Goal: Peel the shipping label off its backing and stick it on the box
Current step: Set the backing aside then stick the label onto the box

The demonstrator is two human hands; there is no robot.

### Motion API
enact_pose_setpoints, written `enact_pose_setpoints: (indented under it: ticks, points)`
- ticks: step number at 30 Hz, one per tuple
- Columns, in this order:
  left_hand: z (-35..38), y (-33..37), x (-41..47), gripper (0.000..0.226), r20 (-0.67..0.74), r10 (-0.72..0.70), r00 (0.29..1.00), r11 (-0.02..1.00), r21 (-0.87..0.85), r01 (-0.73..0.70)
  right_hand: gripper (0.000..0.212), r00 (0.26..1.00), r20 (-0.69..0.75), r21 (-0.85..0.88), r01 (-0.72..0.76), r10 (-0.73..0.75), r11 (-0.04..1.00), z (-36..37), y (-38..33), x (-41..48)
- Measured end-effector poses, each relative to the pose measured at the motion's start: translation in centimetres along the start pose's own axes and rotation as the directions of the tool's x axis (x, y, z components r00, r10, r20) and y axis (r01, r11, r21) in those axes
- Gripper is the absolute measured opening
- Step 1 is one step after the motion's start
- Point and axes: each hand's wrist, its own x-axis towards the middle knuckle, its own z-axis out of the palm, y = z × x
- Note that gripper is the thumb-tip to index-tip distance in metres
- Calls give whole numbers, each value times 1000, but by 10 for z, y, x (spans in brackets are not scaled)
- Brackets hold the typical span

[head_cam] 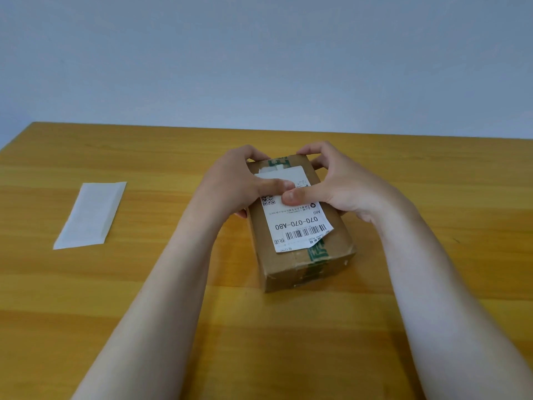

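Observation:
A brown cardboard box [334,235] with green printed tape lies in the middle of the wooden table. A white shipping label [297,223] with a barcode and "070-070-A80" lies flat on its top face. My left hand [236,183] curls around the box's left and far side, its thumb pressing the label's middle. My right hand [337,183] curls around the right and far side, and its thumb presses the label beside the left thumb. The empty backing sheet [90,215], pale and glossy, lies flat on the table far to the left.
The wooden table [173,298] stretches wide around the box, and its far edge meets a plain pale wall [259,59]. Both my forearms reach in from the bottom of the view.

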Motion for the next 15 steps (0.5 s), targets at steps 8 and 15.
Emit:
enact_pose_setpoints:
  ticks: [8,15]
  points:
    - [0,-2,2,36,-9,-8,1000,1000,-9,8,71,997,-76,-7,11,-12,1000,5,-1,2]
    - [4,-5,7,32,-34,19,999,1000,1,-19,63,996,-93,-3,5,-5,1000,6,0,3]
